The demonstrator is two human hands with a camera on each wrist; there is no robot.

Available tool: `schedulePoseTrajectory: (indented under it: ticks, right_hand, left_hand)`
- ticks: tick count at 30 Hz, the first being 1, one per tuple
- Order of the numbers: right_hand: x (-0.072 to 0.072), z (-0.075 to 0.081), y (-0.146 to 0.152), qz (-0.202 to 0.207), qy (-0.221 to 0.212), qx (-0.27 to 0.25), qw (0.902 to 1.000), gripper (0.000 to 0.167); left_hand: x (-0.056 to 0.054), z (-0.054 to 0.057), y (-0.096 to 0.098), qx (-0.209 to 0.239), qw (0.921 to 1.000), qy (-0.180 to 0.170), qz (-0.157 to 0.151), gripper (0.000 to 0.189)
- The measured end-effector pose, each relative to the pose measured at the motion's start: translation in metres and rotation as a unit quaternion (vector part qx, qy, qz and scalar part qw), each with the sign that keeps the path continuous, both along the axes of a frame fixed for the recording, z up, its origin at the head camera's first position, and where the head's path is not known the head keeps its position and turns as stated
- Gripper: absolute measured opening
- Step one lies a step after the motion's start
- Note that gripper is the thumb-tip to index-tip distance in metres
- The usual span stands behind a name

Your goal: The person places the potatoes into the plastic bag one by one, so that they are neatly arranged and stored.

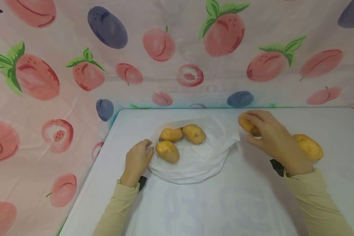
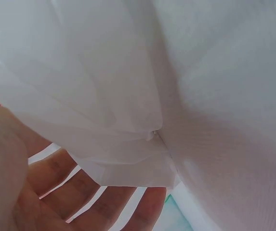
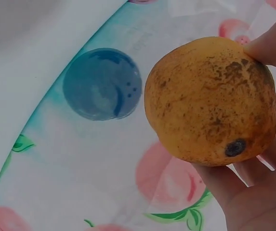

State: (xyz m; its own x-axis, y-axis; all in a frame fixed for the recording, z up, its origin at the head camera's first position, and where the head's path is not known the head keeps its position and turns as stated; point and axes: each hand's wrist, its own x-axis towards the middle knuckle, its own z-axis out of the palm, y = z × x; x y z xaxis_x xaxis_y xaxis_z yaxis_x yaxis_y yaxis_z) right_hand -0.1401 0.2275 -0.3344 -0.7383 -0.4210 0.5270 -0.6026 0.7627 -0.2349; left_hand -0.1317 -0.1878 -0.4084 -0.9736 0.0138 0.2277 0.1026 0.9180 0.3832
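Observation:
A thin white plastic bag (image 1: 191,170) lies on the table with its mouth spread. Three yellow-brown potatoes rest in it: one potato (image 1: 167,151) at the front left, another (image 1: 171,134) behind it, a third (image 1: 194,133) to the right. At the bag's left rim, my left hand (image 1: 137,160) pinches the film; in the left wrist view its fingers (image 2: 101,204) lie behind the film. My right hand (image 1: 268,132) grips a potato (image 3: 210,101) with dark specks and one black spot, raised right of the bag. One more potato (image 1: 308,147) lies beyond the right wrist, partly hidden by it.
The white table (image 1: 224,209) has rounded far corners. A fruit-print cloth (image 1: 177,88) hangs behind it and along its left side. Dark straps (image 1: 142,183) show at both wrists.

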Motion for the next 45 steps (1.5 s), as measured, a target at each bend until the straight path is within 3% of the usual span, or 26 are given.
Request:
schedulePoseTrajectory:
  ticks: [14, 38, 45]
  right_hand:
    - [0.006, 0.012, -0.019, 0.025, 0.013, -0.002, 0.9996, 0.054]
    - [0.008, -0.009, -0.075, 0.123, 0.050, -0.004, 0.9912, 0.053]
    - [0.009, -0.014, -0.091, 0.135, 0.037, 0.009, 0.9902, 0.053]
  left_hand:
    - [0.000, -0.001, -0.001, 0.000, 1.0000, 0.002, 0.000, 0.022]
    - [0.001, -0.002, -0.001, 0.001, 0.9999, 0.009, -0.005, 0.021]
    - [0.002, 0.000, 0.000, 0.001, 0.9999, 0.009, -0.005, 0.021]
